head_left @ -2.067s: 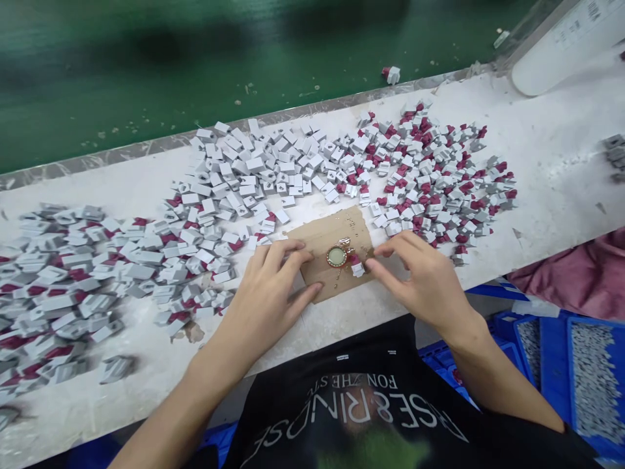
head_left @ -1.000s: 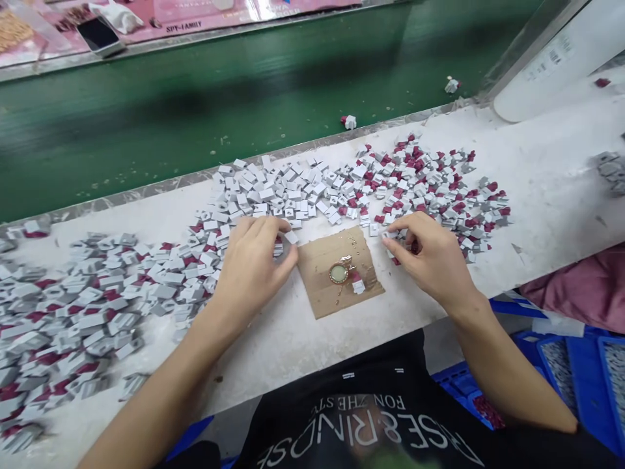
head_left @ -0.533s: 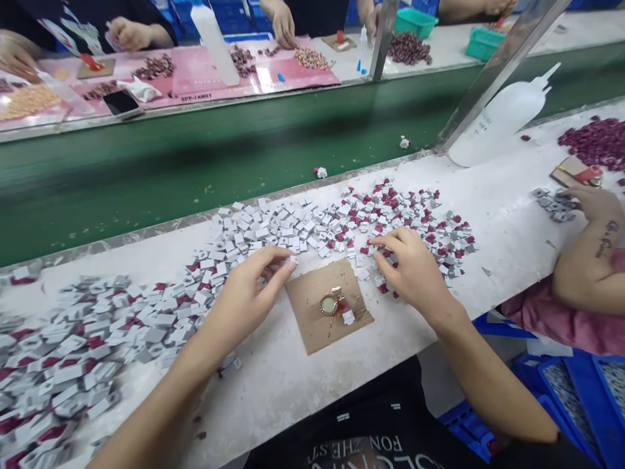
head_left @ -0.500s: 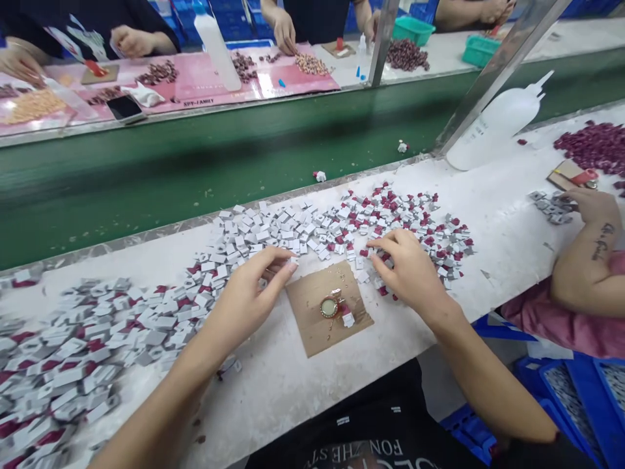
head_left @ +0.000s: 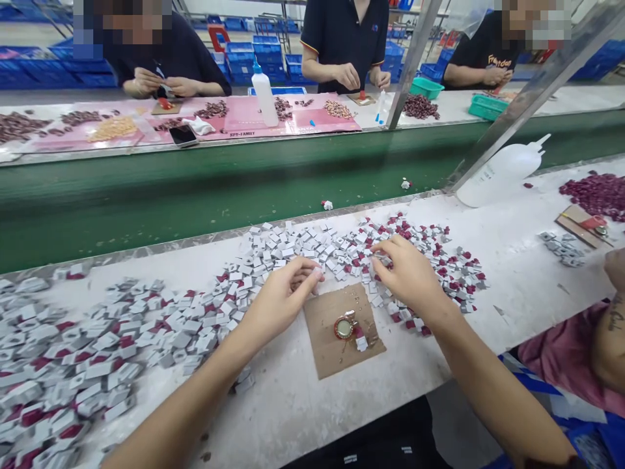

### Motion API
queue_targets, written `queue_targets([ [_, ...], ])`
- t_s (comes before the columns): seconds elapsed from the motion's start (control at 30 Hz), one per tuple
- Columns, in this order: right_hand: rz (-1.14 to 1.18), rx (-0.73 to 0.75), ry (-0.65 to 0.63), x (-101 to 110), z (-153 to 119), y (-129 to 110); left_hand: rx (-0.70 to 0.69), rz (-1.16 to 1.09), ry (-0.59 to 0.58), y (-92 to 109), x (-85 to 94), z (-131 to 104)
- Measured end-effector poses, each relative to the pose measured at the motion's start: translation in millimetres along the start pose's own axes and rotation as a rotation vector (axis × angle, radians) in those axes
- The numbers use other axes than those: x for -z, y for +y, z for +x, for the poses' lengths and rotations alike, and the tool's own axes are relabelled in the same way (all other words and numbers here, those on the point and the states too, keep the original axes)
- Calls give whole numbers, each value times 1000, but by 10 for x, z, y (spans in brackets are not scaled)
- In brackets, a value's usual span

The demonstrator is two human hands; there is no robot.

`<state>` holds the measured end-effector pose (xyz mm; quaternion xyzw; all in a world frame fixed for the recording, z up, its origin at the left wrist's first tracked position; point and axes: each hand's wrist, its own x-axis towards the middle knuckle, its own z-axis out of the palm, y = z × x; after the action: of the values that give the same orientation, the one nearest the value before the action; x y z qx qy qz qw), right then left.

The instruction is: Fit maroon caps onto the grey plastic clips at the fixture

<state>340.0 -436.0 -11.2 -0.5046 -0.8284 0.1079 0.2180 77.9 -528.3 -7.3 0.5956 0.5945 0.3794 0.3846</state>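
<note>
My left hand (head_left: 288, 293) is curled at the upper left corner of a brown cardboard piece (head_left: 325, 355), thumb and fingers close together; what they hold, if anything, is hidden. My right hand (head_left: 407, 270) reaches over the mixed grey and dark red pieces (head_left: 454, 270), its thumb and forefinger bent and slightly apart, and small pieces lie beneath them. On the cardboard sit a round metal cap (head_left: 344, 328) and a white and dark red piece (head_left: 361, 342). Many grey pieces (head_left: 185, 319) spread to the left of my left hand.
A white squeeze bottle (head_left: 502, 172) leans by a metal post (head_left: 517, 98) at the right. Beyond the green channel (head_left: 219, 195), people work at a table with a pink mat (head_left: 244, 124). At far right are a co-worker's arm (head_left: 612, 326) and a dark red pile (head_left: 596, 194).
The view has tilted up, showing more of the people opposite. My right hand has moved slightly left over the pieces. The co-worker's hand at the right has drawn back from the grey pieces.
</note>
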Motion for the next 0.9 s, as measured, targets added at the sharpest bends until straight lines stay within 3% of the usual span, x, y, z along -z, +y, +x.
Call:
queue_targets([
  [0.1, 64, -26, -37, -67, 569, -239, -17, -102, -10, 27, -52, 35],
  [0.23, 92, -77, -86, -362, 1388, -521, -24, -232, 13, 22, -57, 69],
  [0.3, 100, -113, -126, -544, 1659, -619, 9, -286, 53, -3, -15, 73],
  [0.4, 115, -142, -186, -771, 1851, -702, 61, -363, 91, -70, 70, 80],
  [0.57, 210, -88, -211, -906, 1919, -726, 80, -486, 125, -176, 154, 133],
  [0.7, 352, -40, -218, -757, 1804, -726, 112, -546, 119, -191, 182, 156],
  [0.8, 530, -30, -219, -504, 1448, -666, 124, -600, 120, -184, 210, 150],
  [0.9, 873, -73, -229, -224, 879, -536, 138, -635, 128, -180, 221, 151],
])
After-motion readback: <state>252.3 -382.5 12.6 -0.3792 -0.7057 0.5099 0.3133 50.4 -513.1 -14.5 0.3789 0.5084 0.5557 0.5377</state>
